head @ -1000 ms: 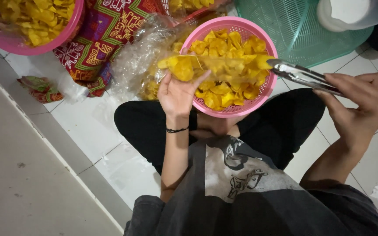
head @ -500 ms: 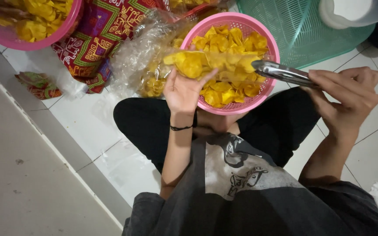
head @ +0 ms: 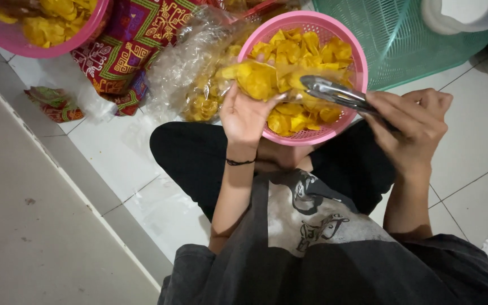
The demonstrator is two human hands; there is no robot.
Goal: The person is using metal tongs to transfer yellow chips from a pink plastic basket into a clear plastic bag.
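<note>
Metal tongs [head: 334, 93] moved left over ruffled yellow chips [head: 306, 56]; right hand [head: 410, 121] gripping.

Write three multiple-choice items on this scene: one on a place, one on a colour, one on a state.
1. Where does the round pink plastic basket of yellow chips rest?
A. on the person's lap
B. on a shelf
C. inside the green mesh basket

2. What colour is the band on the left wrist?
A. white
B. black
C. red

3. How do the metal tongs in the right hand stand?
A. lying on the floor
B. hanging from a hook
C. tips over the chips in the basket

Answers: 1 A, the basket sits above the crossed black-clad legs. 2 B, a thin black wristband shows below the left hand. 3 C, the right hand grips the handles and the tips lie over the chips.
</note>
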